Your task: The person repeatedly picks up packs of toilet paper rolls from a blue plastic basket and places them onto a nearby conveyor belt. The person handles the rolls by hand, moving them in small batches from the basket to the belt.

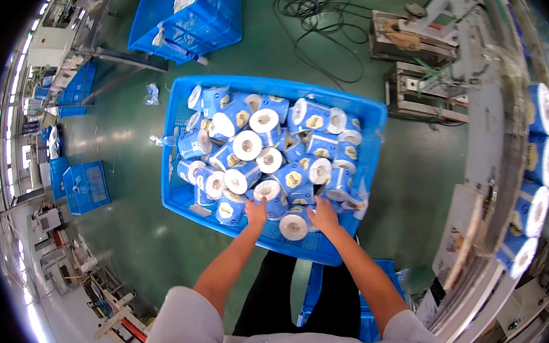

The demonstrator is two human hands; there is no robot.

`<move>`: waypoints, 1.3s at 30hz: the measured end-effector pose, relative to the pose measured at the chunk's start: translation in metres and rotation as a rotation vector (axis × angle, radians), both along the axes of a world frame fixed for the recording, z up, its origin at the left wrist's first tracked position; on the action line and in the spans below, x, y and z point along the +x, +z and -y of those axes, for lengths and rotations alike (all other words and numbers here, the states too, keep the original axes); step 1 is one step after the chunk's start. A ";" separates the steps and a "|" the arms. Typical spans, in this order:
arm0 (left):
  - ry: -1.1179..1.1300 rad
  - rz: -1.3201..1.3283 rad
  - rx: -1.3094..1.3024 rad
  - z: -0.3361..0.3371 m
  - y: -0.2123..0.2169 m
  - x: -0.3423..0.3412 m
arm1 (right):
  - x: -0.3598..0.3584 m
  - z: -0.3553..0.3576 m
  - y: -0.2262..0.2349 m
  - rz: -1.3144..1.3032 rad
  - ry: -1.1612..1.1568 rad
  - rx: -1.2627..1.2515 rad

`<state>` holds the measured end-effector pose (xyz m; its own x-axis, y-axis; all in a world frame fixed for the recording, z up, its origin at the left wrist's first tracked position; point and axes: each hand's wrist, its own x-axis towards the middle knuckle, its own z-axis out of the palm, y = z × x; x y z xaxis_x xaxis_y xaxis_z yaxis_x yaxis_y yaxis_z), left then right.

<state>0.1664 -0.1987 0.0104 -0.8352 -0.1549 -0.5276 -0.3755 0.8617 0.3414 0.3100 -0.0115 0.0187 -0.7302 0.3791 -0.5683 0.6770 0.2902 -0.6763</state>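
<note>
A big blue plastic crate (267, 82) in front of me is heaped with toilet paper rolls (247, 146) in blue-and-white wrap, lying at all angles. At the crate's near side, my left hand (256, 214) closes on the left side of a roll (275, 200), thumb against it, some fingers hidden. My right hand (324, 215) is closed beside a near roll (293, 226) with its round white end toward me; its fingertips are partly hidden among the rolls.
Another blue crate (221, 21) stands beyond, with smaller blue crates (87, 187) at left. Black cables (324, 22) lie coiled on the green floor (142, 246). Wrapped rolls (540, 162) line a machine's conveyor at right. Below the near rim, a blue crate (385, 269) sits by my legs.
</note>
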 end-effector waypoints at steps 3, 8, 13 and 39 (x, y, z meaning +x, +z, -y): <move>0.413 0.382 0.083 0.010 -0.039 -0.039 | -0.072 0.031 -0.042 -0.035 0.026 0.212; 0.313 0.646 0.214 0.029 -0.052 -0.063 | -0.154 0.050 -0.066 0.212 0.399 0.279; -0.321 0.374 0.487 0.078 0.005 -0.036 | -0.148 0.042 -0.089 0.255 0.363 0.441; -1.293 0.851 -0.141 0.059 0.072 -0.194 | -0.056 0.037 -0.057 -0.412 1.560 0.112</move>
